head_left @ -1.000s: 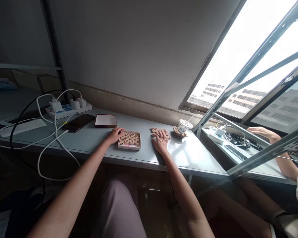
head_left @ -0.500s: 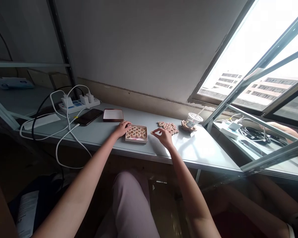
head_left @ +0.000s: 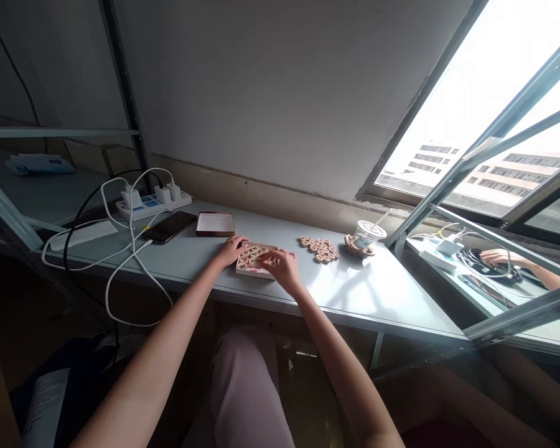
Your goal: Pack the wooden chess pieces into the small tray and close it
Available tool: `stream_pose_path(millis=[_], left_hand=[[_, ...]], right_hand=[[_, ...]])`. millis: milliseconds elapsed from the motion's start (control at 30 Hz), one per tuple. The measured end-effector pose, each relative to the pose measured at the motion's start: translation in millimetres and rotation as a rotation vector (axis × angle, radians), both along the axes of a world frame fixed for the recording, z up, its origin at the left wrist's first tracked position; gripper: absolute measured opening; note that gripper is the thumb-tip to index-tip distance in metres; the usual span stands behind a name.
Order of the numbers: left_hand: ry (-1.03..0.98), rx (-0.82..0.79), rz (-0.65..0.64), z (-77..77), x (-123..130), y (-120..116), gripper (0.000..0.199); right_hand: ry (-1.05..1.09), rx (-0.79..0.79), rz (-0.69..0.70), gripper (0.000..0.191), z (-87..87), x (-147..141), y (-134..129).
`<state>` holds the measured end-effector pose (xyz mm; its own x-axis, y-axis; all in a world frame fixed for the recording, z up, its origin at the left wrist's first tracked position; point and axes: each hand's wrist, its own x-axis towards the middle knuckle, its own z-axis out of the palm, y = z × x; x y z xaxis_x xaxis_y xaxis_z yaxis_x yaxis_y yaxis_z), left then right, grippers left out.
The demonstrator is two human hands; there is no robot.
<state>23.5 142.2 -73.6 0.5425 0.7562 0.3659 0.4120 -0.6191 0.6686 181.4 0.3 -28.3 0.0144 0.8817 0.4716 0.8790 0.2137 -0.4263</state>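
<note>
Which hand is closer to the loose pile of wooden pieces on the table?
Right. The right hand is over the wooden box, just left of the loose pieces. The left hand rests at the box's far left edge, farther away.

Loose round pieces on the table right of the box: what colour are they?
Light tan wood with dark markings on the pieces, seen in the head view.

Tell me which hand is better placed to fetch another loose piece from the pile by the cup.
Right, probably. The right hand sits over the near-right part of the box, on the side facing the loose pieces. The left hand rests at the box's far-left edge, with the box between it and the pile.
</note>
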Motion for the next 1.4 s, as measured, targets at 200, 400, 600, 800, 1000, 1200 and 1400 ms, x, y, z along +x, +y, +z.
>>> stream_pose_path(millis=[200,400,600,800,1000,1200,1400], left_hand=[[0.001,-0.026,-0.003,3.1,-1,-2,0.028],[-0.012,-0.002,0.002,0.5,0,0,0.026],[-0.029,-0.011,0.011,-0.7,1,0,0.026],[-0.029,-0.003,0.01,-1.1,0,1,0.026],[-0.019,-0.024,0.004,-1.1,-1,0,0.028],[-0.012,-0.032,0.004,1.1,-1,-2,0.028],[-0.02,-0.029,0.016,1.5,-1,-2,0.028]], right_hand=[[-0.119,0.035,-0.085,0.03,-11.6,-10,-13],[-0.261,0.004,-0.057,0.028,-9.8,-13,-21],[-0.326,-0.026,-0.035,0.028,-13.2,-19,-16],[-0.29,-0.003,-0.062,0.029,-14.4,-18,-24],[-0.299,0.009,-0.1,0.029,-14.1,-11,-24],[-0.337,0.023,-0.146,0.031,-15.1,0,-26],[-0.34,-0.014,-0.069,0.034,-15.3,-4,-28]])
